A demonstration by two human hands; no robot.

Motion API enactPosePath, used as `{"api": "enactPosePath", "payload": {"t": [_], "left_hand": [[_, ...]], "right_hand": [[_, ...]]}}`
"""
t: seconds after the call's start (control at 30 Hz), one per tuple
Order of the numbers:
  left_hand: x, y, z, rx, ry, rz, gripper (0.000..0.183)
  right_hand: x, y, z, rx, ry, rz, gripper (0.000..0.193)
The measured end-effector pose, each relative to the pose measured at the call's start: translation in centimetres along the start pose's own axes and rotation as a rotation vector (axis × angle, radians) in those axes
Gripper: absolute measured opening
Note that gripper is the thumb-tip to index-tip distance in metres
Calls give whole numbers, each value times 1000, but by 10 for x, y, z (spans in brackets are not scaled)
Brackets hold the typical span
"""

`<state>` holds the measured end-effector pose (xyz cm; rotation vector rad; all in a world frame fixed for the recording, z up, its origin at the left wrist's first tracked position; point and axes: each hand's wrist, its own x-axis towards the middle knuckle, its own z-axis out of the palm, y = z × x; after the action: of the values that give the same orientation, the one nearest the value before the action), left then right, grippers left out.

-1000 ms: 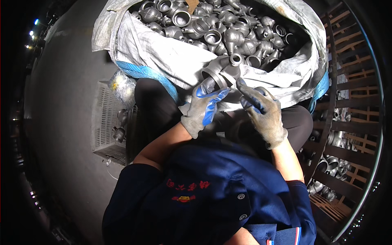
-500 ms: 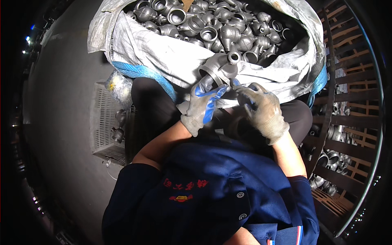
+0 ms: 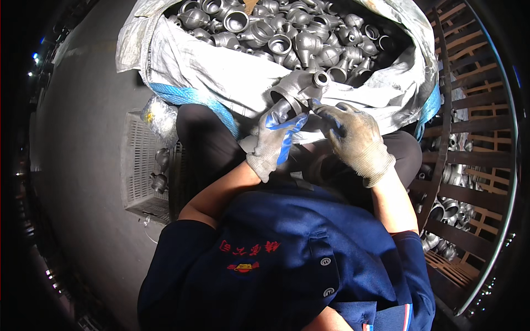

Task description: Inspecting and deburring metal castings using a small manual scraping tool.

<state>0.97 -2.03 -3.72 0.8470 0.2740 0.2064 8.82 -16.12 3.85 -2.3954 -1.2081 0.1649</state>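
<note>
A grey metal valve-body casting [image 3: 293, 87], with a wide round mouth and a smaller ringed port, is tilted over the near edge of the bag. My left hand [image 3: 269, 144], in a grey knit glove with blue coating, grips it from below, fingers at the wide mouth. At the casting's right side is my right hand [image 3: 356, 132], in a similar glove. Its fingers are curled with the tips close against the casting; whatever they pinch, if anything, is hidden. Beyond both hands, the big white woven bag [image 3: 210, 71] holds a heap of similar castings [image 3: 306, 44].
A blue strap [image 3: 190, 95] runs along the bag's near side. To the left, a plastic crate [image 3: 135, 160] holds a few castings, with a clear plastic bundle [image 3: 161, 118] at its far end. On the right stands a slatted container [image 3: 469, 160] with more castings inside.
My right hand has shifted slightly up and away from me, its fingers now further over beside the casting. The casting has turned a little, its small port moving right. My left hand keeps its grip.
</note>
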Motion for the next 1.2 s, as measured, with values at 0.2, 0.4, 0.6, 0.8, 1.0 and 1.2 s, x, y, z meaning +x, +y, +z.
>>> {"api": "enactPosePath", "payload": {"t": [0.2, 0.4, 0.6, 0.8, 1.0, 1.2], "left_hand": [[5, -6, -3, 119, 55, 65, 34], [1, -10, -4, 82, 28, 23, 34], [2, -19, -10, -114, -13, -38, 33], [14, -5, -17, -131, -50, -84, 40], [18, 24, -9, -283, -168, -53, 37], [27, 33, -14, -306, -116, -215, 36]], "right_hand": [[-3, 11, -4, 122, -84, 41, 38], [-7, 1, 1, 95, -19, 57, 38], [-20, 11, 4, 425, -155, 286, 35], [-33, 23, 4, 656, -18, 78, 37], [-3, 17, 4, 1070, 306, 253, 52], [37, 15, 37, 1121, 151, 215, 47]]}}
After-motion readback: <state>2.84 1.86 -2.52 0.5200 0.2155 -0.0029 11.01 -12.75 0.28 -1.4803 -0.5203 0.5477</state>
